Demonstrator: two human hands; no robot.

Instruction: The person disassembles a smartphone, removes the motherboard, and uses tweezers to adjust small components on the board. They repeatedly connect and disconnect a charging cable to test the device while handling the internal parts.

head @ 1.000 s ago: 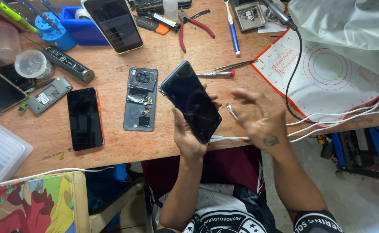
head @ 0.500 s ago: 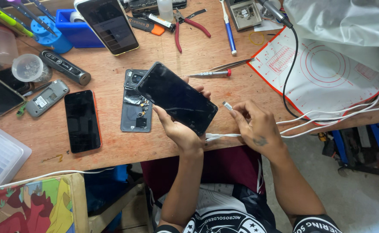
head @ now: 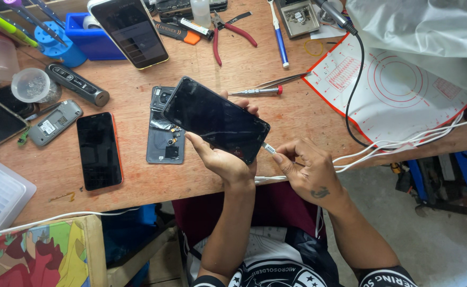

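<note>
Right hand (head: 310, 172) now pinching plug (head: 268, 148) at phone (head: 216, 119), left hand (head: 223, 159) gripping phone, blue bin (head: 92, 40) holding tape.

phone (head: 216, 119): glossy black glass
table (head: 276, 114): worn, matt wood
cable (head: 403, 143): smooth white plastic
mat (head: 398, 90): matt white rubbery sheet

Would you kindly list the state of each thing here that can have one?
Left hand: grip shut on black phone.
Black phone: screen dark, held tilted above the bench.
Right hand: pinching white cable plug at the phone's end.
Opened phone: back off, lying flat.
Red-edged phone: screen dark, lying flat.
Pliers: handles apart.
</note>
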